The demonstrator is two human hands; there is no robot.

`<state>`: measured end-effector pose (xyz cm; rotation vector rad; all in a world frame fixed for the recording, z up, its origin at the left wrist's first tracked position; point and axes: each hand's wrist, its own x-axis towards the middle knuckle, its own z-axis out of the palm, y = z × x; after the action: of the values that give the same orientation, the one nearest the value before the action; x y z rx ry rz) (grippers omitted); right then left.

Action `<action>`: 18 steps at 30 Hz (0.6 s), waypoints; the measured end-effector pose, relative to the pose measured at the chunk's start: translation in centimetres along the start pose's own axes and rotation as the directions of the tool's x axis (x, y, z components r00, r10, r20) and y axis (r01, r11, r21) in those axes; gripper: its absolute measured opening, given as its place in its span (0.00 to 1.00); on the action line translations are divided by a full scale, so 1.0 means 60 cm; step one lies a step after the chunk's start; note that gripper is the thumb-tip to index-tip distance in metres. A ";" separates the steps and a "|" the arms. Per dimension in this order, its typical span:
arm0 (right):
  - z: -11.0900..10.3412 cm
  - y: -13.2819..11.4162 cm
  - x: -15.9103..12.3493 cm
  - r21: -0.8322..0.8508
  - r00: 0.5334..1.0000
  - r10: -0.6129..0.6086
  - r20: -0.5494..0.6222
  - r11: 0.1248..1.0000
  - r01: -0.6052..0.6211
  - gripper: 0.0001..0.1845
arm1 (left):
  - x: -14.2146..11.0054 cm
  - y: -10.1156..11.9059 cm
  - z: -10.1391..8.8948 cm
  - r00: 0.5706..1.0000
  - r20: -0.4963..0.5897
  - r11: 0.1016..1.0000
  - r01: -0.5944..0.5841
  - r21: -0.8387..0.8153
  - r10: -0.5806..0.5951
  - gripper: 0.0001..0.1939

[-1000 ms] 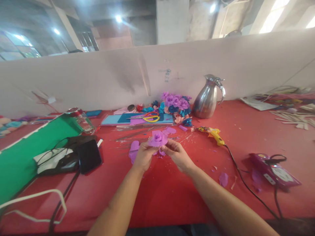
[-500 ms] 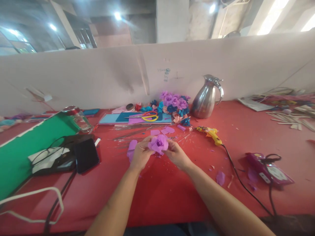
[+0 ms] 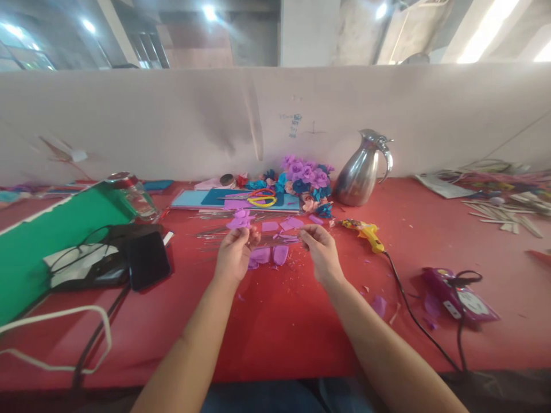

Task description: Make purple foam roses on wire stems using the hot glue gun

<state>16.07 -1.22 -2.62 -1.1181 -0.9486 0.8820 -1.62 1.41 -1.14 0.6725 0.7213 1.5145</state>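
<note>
My left hand (image 3: 235,252) is closed on a small purple paper flower (image 3: 241,219), held up above the red table (image 3: 279,332). My right hand (image 3: 319,248) is apart from the flower, to its right. Its fingers are pinched on the end of a thin wire (image 3: 279,240) from the loose wires (image 3: 219,232) lying on the table. Purple paper petals (image 3: 275,254) lie between and just beyond my hands.
A yellow glue gun (image 3: 370,234) with a black cord lies to the right, near a steel jug (image 3: 361,169). A heap of paper flowers (image 3: 305,178), scissors (image 3: 260,199) and blue sheets sit at the back. A phone (image 3: 148,258), glasses and a green board (image 3: 47,235) are to the left.
Both hands held the flower together; now my left hand alone has it, lifted away to the left. My right hand has let go and moved right to the wires.
</note>
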 end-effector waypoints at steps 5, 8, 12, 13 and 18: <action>-0.002 0.010 -0.008 -0.438 0.965 -0.135 0.224 0.871 0.223 0.06 | 0.003 -0.003 -0.005 1.000 -0.001 0.999 0.000 0.048 0.000 0.12; 0.006 0.008 -0.017 -0.575 0.928 -0.219 0.302 0.734 0.361 0.08 | 0.004 -0.012 -0.008 1.000 0.027 0.993 -0.009 0.119 0.005 0.11; 0.001 -0.011 -0.003 -0.713 0.932 -0.213 0.293 0.601 0.361 0.10 | 0.006 -0.017 -0.007 0.999 0.024 0.975 0.025 0.221 -0.031 0.12; -0.009 -0.019 0.007 -0.764 0.939 -0.186 0.290 0.546 0.344 0.11 | 0.007 -0.017 -0.007 0.999 0.018 0.972 0.038 0.230 -0.043 0.13; -0.125 -0.063 0.060 -0.964 0.995 -0.078 0.063 0.253 0.081 0.14 | 0.003 -0.017 -0.003 0.994 -0.006 0.973 0.112 0.201 -0.113 0.12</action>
<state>24.67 -1.12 0.45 -2.1055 -1.6275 0.0572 -1.11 1.62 -2.03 0.7736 0.9021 1.3467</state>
